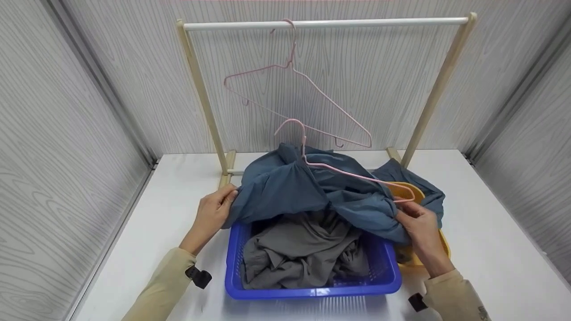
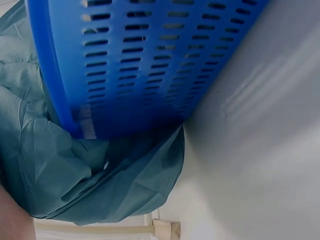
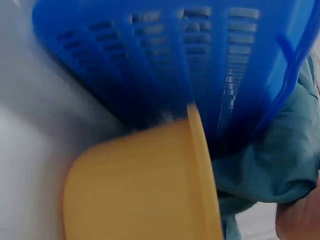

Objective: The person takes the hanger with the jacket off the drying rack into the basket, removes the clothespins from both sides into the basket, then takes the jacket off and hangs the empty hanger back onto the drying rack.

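Note:
A blue-grey garment (image 1: 281,191) is spread over the back of a blue basket (image 1: 312,292). My left hand (image 1: 216,209) pinches its left edge between thumb and fingers. On the other side my right hand (image 1: 419,227) grips the garment close to the lower right corner of a pink hanger (image 1: 352,174). The hanger's hook stands up out of the cloth, and its left arm is hidden inside the garment. Grey cloth (image 1: 303,254) lies crumpled in the basket. Each wrist view shows only a small part of its hand, beside the bluish cloth.
Behind the basket stands a rack with a white rail (image 1: 379,22) and wooden legs (image 1: 439,89). A second pink hanger (image 1: 332,100) hangs from the rail. At the right, a yellow container (image 1: 445,247) stands against the basket, partly under the garment.

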Available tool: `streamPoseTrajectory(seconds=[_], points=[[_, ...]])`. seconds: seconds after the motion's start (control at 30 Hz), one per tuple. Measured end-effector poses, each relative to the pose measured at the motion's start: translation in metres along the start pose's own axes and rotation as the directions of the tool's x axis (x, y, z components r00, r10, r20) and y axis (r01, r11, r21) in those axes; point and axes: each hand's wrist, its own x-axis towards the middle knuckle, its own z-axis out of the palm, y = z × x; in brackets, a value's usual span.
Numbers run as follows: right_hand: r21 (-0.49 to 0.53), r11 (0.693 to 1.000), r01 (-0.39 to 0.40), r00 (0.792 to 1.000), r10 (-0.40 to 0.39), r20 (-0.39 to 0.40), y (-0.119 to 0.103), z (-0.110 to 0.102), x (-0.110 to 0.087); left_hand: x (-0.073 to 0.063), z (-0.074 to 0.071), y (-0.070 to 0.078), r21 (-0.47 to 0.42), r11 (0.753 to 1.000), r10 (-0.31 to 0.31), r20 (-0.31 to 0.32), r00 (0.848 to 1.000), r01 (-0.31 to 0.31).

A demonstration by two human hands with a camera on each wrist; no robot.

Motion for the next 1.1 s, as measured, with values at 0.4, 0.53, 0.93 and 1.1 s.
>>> streamPoseTrajectory(seconds=[0.4, 0.53, 0.93, 1.1], points=[[-0.29, 0.949, 0.125, 0.992, -0.109, 0.069, 0.002, 0.005, -0.002, -0.003, 0.001, -0.001, -0.091, 0.996, -0.025, 0.019, 1.0, 0.026], [-0.477, 0.849, 0.225, 0.974, -0.198, 0.108, 0.003, 0.013, -0.003, -0.003, 0.003, -0.002, -0.146, 0.987, -0.06, 0.017, 0.998, 0.062], [-0.563, 0.713, 0.418, 0.898, -0.231, 0.374, -0.013, 0.037, -0.033, -0.003, 0.006, 0.003, -0.146, 0.986, -0.088, 0.0, 0.996, 0.087], [-0.542, 0.674, 0.502, 0.824, -0.183, 0.536, -0.019, 0.052, -0.058, -0.003, 0.006, 0.008, -0.101, 0.992, -0.082, -0.002, 0.997, 0.081]])
